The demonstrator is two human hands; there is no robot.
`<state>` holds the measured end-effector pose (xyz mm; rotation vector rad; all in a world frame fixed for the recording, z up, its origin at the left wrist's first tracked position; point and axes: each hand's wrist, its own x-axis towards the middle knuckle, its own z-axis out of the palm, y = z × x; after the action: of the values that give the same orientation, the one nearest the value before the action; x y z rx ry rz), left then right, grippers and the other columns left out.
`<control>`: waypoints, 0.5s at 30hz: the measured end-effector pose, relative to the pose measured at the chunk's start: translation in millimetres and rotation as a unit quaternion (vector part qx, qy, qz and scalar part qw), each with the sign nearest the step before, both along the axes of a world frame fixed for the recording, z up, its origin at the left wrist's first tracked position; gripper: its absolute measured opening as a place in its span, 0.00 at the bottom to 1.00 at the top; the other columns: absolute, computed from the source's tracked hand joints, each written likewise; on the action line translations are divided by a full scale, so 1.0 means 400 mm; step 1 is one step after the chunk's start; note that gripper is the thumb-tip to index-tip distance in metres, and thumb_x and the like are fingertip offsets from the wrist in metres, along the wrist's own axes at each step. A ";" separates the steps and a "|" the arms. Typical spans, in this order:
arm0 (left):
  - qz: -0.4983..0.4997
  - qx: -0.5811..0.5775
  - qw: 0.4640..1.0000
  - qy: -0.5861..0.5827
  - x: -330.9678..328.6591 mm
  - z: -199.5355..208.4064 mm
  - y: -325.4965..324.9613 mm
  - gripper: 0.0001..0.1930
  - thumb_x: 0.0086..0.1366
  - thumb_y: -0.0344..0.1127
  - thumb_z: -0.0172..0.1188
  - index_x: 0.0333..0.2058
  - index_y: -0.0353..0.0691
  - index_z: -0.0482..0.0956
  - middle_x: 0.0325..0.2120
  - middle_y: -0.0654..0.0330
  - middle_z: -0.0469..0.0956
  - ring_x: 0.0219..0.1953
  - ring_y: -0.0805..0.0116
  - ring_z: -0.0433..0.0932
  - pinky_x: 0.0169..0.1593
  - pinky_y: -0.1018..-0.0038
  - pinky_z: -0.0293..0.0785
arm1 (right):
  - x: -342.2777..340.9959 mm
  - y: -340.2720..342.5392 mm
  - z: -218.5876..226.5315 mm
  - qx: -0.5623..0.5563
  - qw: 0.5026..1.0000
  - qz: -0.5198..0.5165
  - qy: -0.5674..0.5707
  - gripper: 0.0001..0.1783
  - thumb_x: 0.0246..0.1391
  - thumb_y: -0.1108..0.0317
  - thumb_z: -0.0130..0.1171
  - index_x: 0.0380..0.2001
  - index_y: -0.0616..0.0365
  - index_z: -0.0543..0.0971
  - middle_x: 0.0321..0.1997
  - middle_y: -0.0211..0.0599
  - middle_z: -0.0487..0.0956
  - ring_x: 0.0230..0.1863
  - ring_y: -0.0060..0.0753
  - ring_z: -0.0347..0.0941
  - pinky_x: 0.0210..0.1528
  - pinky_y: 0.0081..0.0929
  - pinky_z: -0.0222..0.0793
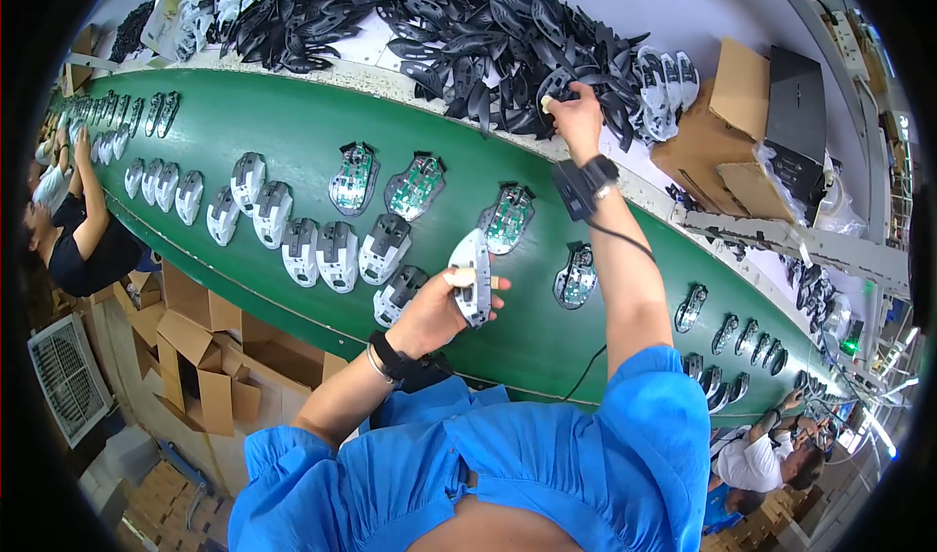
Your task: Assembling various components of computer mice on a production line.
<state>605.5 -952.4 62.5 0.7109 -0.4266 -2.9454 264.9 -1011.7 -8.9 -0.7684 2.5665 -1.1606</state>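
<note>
In my left hand point(441, 310) is a white and grey computer mouse top shell point(472, 277), tilted on its side just above the green belt point(322, 122). The fingers are closed around its lower part. My right hand point(576, 118) reaches to the far edge of the belt, with thumb and forefinger pinched on a curved black plastic part point(549, 91) at the front of a heap of similar parts point(468, 35). Finger covers show pale on both hands. Close to my left hand lie a mouse base with a green circuit board point(508, 218) and a grey-white mouse shell point(398, 294).
Several mouse shells point(337, 257) and open circuit-board bases point(353, 178) stand along the belt. White shells point(664, 83) and a cardboard box point(705, 147) sit beyond it at right. Co-workers point(83, 225) are at both ends. Cartons point(200, 342) stand below left.
</note>
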 end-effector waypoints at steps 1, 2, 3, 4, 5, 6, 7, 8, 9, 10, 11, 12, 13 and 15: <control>0.007 -0.001 1.000 -0.006 0.011 -0.007 0.008 0.32 0.61 0.51 0.53 0.60 0.43 0.60 0.49 0.50 0.73 0.42 0.63 0.77 0.47 0.67 0.75 | 0.019 -0.017 -0.002 0.017 1.000 0.018 0.001 0.27 0.36 0.61 0.71 0.40 0.61 0.75 0.26 0.40 0.81 0.29 0.41 0.79 0.35 0.35 0.73; 0.011 -0.002 1.000 -0.012 0.019 -0.013 0.012 0.32 0.61 0.51 0.54 0.60 0.43 0.60 0.49 0.51 0.73 0.42 0.63 0.77 0.47 0.67 0.74 | 0.037 -0.029 -0.004 0.034 0.999 0.034 0.002 0.24 0.36 0.61 0.71 0.37 0.60 0.76 0.26 0.40 0.81 0.30 0.43 0.79 0.36 0.35 0.72; 0.016 0.000 1.000 -0.015 0.024 -0.015 0.015 0.32 0.61 0.51 0.54 0.60 0.43 0.60 0.49 0.51 0.73 0.42 0.63 0.77 0.47 0.67 0.74 | 0.063 -0.028 0.008 0.000 0.998 0.036 0.045 0.17 0.39 0.65 0.69 0.32 0.59 0.76 0.25 0.39 0.80 0.28 0.39 0.78 0.33 0.32 0.72; 0.025 -0.012 0.999 -0.026 0.026 -0.018 0.017 0.32 0.61 0.50 0.54 0.60 0.43 0.60 0.49 0.51 0.74 0.42 0.64 0.77 0.47 0.68 0.74 | 0.075 -0.017 0.016 0.002 0.998 0.039 0.043 0.17 0.39 0.65 0.69 0.32 0.59 0.76 0.25 0.39 0.80 0.28 0.39 0.78 0.33 0.32 0.72; 0.033 -0.024 0.999 -0.036 0.026 -0.021 0.019 0.32 0.60 0.50 0.54 0.60 0.42 0.60 0.48 0.51 0.74 0.42 0.64 0.77 0.46 0.68 0.74 | 0.082 0.000 0.022 -0.068 0.995 0.050 0.045 0.15 0.40 0.67 0.68 0.32 0.59 0.76 0.24 0.38 0.79 0.27 0.37 0.77 0.32 0.30 0.72; 0.032 -0.022 0.999 -0.037 0.028 -0.025 0.018 0.32 0.60 0.50 0.54 0.60 0.42 0.60 0.48 0.51 0.74 0.42 0.64 0.77 0.46 0.68 0.74 | 0.091 0.022 0.035 -0.138 0.987 0.059 0.048 0.13 0.41 0.70 0.67 0.32 0.59 0.76 0.23 0.37 0.79 0.25 0.35 0.76 0.31 0.28 0.71; 0.046 -0.037 0.997 -0.041 0.033 -0.027 0.015 0.32 0.60 0.50 0.54 0.60 0.42 0.60 0.48 0.52 0.74 0.42 0.64 0.77 0.46 0.68 0.74 | 0.122 0.062 0.070 -0.138 0.976 0.104 0.134 0.10 0.42 0.75 0.63 0.31 0.59 0.76 0.25 0.37 0.77 0.24 0.33 0.74 0.30 0.25 0.71; 0.056 -0.053 0.996 -0.045 0.036 -0.025 0.011 0.32 0.60 0.49 0.54 0.60 0.42 0.60 0.48 0.52 0.74 0.42 0.65 0.77 0.46 0.69 0.74 | 0.140 0.113 0.089 -0.140 0.957 0.152 0.202 0.08 0.43 0.77 0.60 0.31 0.58 0.76 0.27 0.38 0.77 0.27 0.36 0.75 0.30 0.28 0.71; 0.059 -0.070 0.995 -0.048 0.037 -0.024 0.005 0.32 0.60 0.48 0.54 0.60 0.41 0.60 0.47 0.52 0.74 0.41 0.65 0.77 0.45 0.69 0.74 | 0.147 0.170 0.086 -0.123 0.924 0.203 0.300 0.08 0.45 0.78 0.58 0.32 0.57 0.76 0.31 0.37 0.77 0.30 0.37 0.76 0.31 0.30 0.72; 0.085 -0.047 0.995 -0.036 0.040 -0.031 0.003 0.26 0.63 0.41 0.53 0.58 0.42 0.61 0.45 0.53 0.75 0.39 0.66 0.77 0.43 0.70 0.75 | 0.154 0.233 0.081 -0.064 0.897 0.261 0.352 0.08 0.46 0.76 0.58 0.32 0.55 0.77 0.33 0.36 0.77 0.34 0.39 0.76 0.33 0.32 0.73; 0.087 -0.066 0.993 -0.047 0.041 -0.042 0.003 0.26 0.62 0.40 0.53 0.58 0.43 0.61 0.45 0.53 0.75 0.39 0.67 0.77 0.43 0.71 0.75 | 0.152 0.284 0.059 -0.013 0.883 0.301 0.360 0.08 0.46 0.75 0.57 0.34 0.55 0.77 0.35 0.36 0.77 0.35 0.38 0.76 0.34 0.33 0.73; 0.085 -0.082 0.991 -0.058 0.044 -0.048 0.006 0.26 0.62 0.40 0.53 0.58 0.43 0.61 0.44 0.54 0.75 0.39 0.67 0.77 0.42 0.71 0.75 | 0.156 0.333 0.047 0.041 0.867 0.337 0.364 0.09 0.47 0.74 0.57 0.35 0.54 0.77 0.38 0.35 0.78 0.36 0.38 0.76 0.35 0.33 0.73; 0.067 -0.096 0.990 -0.076 0.044 -0.051 0.005 0.26 0.62 0.39 0.52 0.58 0.43 0.61 0.45 0.54 0.75 0.39 0.68 0.76 0.42 0.71 0.74 | 0.150 0.372 0.037 0.047 0.871 0.331 0.361 0.09 0.47 0.74 0.57 0.35 0.54 0.77 0.38 0.35 0.78 0.36 0.38 0.76 0.35 0.33 0.73; 0.059 -0.086 0.991 -0.081 0.050 -0.039 0.018 0.25 0.62 0.39 0.52 0.58 0.42 0.62 0.44 0.54 0.76 0.38 0.69 0.76 0.43 0.71 0.73 | 0.145 0.417 0.031 0.033 0.859 0.357 0.365 0.12 0.48 0.72 0.56 0.38 0.54 0.77 0.38 0.36 0.79 0.35 0.39 0.77 0.36 0.36 0.74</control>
<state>625.7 -945.4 46.9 0.9220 -0.6207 -2.7109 323.1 -844.7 3.6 -2.2351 2.3435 -0.5796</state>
